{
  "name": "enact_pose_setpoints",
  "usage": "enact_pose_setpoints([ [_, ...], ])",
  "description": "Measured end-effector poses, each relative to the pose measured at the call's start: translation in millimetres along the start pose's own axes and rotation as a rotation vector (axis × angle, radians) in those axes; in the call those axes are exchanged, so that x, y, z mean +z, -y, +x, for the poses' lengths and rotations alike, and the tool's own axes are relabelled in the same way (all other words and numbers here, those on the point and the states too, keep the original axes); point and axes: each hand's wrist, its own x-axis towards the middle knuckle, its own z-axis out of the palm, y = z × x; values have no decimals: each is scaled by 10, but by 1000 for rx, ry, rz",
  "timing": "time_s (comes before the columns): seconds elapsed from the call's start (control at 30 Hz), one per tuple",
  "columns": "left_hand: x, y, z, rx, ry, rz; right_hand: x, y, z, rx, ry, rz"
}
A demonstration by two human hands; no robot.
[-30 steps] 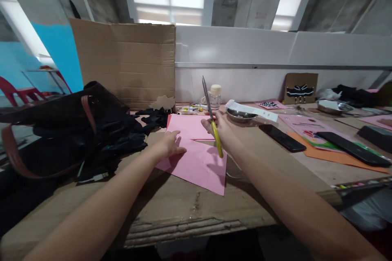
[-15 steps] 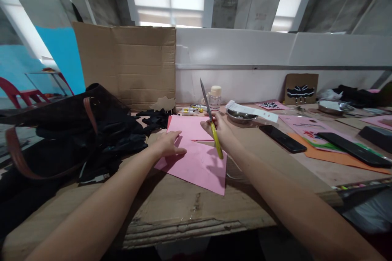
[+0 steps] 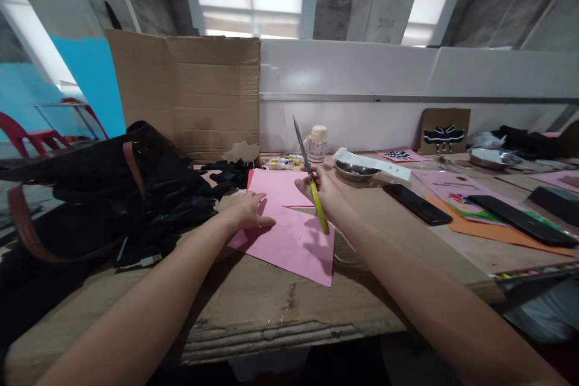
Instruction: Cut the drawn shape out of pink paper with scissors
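Note:
A pair of scissors (image 3: pixel 319 208) with yellow handles is gripped in my right hand (image 3: pixel 324 188), blades closed and pointing up and away from me. Beneath the scissors lies a pink sheet (image 3: pixel 289 247), set at an angle, its near corner pointing toward the table edge. Farther back, another pink sheet (image 3: pixel 275 184) lies flat, with a strip of red showing along its left side. My left hand (image 3: pixel 249 210) rests on the pink paper with fingers spread, thumb reaching to the right.
To the left sit a dark bag (image 3: pixel 149 163) and black cloth. An upright cardboard panel (image 3: pixel 212 96) stands behind. On the right are a metal bowl (image 3: pixel 357 171), a phone (image 3: pixel 417 205), orange paper (image 3: pixel 493 232) and a second black device (image 3: pixel 520 220). A bottle (image 3: pixel 318 143) stands at the back.
The scissors have tilted very slightly, their tip shifting a little left. Both hands and the pink sheets stay almost where they were.

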Motion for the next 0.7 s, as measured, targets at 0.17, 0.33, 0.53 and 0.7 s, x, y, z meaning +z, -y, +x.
enact_pose_setpoints([
  [0.17,-13,-7,-7,36,2,-20,2,11,-9,7,8,-12],
  [0.33,32,30,20,93,-18,-88,3,18,-14,8,3,-16],
  [0.53,140,70,68,188,-54,-230,0,15,-8,13,25,-13],
  [0.7,131,59,34,245,-70,-341,-20,15,-3,30,44,-50],
])
